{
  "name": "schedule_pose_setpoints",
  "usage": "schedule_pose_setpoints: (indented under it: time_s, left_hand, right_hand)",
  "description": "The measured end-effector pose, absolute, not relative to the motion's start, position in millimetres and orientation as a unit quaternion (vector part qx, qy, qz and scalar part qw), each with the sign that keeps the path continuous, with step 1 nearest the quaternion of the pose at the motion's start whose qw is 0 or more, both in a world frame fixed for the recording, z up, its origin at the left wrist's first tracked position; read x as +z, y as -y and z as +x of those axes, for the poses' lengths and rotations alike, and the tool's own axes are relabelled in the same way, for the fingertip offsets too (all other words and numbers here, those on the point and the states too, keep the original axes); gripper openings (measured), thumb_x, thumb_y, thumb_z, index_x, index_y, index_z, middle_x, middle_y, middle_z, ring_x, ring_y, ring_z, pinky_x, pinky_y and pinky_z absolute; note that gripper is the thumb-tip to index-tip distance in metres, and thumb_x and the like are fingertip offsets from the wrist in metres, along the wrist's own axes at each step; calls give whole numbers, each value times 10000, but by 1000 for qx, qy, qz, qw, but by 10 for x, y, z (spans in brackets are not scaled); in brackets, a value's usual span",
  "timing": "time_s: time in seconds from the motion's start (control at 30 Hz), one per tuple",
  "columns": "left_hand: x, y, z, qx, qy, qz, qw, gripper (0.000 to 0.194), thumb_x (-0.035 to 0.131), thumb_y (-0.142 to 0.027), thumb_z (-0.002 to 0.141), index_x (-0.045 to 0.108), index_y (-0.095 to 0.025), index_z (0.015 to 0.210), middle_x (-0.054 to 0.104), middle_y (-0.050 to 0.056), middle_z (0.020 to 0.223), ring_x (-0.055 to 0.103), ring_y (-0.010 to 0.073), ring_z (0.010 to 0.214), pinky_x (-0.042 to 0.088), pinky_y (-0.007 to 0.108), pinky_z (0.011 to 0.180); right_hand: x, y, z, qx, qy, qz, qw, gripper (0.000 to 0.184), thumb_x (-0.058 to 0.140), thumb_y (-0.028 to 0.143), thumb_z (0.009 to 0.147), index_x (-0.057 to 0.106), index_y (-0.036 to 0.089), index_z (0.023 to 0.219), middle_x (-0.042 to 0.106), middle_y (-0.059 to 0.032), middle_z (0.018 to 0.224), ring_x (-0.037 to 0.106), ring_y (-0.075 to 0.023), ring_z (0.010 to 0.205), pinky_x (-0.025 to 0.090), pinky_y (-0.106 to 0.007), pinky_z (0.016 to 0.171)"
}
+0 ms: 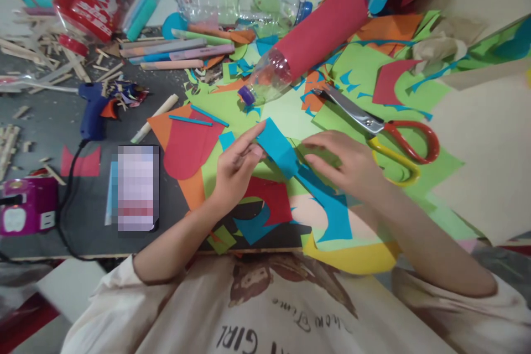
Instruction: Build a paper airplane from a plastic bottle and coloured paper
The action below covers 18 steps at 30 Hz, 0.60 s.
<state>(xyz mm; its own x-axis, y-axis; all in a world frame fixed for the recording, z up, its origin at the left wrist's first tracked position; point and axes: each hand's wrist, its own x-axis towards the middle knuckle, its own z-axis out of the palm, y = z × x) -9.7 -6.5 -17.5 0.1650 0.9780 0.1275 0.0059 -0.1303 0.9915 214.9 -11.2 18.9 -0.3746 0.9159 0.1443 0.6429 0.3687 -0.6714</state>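
Head view: I have a blue paper strip (277, 145) pinched along its left edge in my left hand (237, 166), thumb and fingers closed on it. It is to the left of the scissors (372, 124) and a little nearer to me than their pivot. The strip is a bright, even blue, flat, clearly longer than wide, with straight long edges, and it slants from its far left end down toward the right. I cannot tell whether it is a single layer or folded.

My right hand (348, 163), just left of the scissors' handles, has its thumb and fingers apart, near the strip. Nearer to me than the scissors, and left of them, lies a blue offcut (337, 215) with deep curved cuts in its edges.

Green paper (354, 69) lies beneath the scissors. Beyond them to the left rests a bottle wrapped in red paper (323, 33). Well left of the scissors sits a round-ended red piece (188, 149); farther left of them come my phone (138, 188) and a blue glue gun (92, 113).
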Motion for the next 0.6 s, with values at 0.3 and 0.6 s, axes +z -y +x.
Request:
schedule_pose_setpoints:
  time_s: [0.3,0.6]
  left_hand:
    - [-208,42,-117,469,-428,584,506,442,603,-396,933,602,-226,1341,686,16,821,619,102,728,513,198,653]
    - [-214,13,-119,468,-420,644,436,319,636,-322,917,639,-222,1220,627,118,1352,679,140,962,566,232,769]
  right_hand:
    - [-88,11,1938,459,650,-476,374,277,602,317,891,582,212,1147,667,-3,838,664,-146,764,535,-281,716]
    - [8,-12,2026,563,597,-462,334,125,655,254,837,778,231,829,705,6,675,542,-105,531,435,-240,497]
